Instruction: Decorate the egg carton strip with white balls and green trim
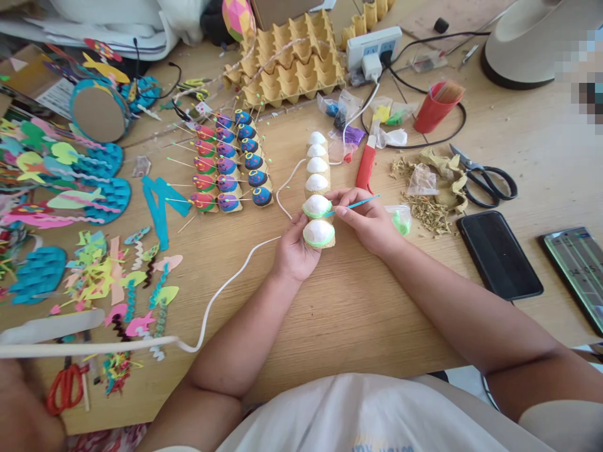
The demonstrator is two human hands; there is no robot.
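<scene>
My left hand [294, 252] grips the near end of a cardboard egg-carton strip [311, 193] from its left side. White domes [316, 182] cap its several cups, and light-green clay edging [321, 243] runs around the two nearest. A thin blue modelling tool [363, 201] is pinched between the fingers of my right hand [365, 223]. Its tip meets the green edging of the second-nearest dome, or lies just beside it; I cannot tell which. Right of that hand sits a small bag of green clay [400, 220].
Painted carton strips [228, 166] with pins stand left. Egg trays [292, 63] and a power strip [374, 47] lie behind. Right are a red craft knife [366, 168], red cup [436, 108], black scissors [485, 182] and phone [499, 254]. A white cord [221, 289] crosses the table.
</scene>
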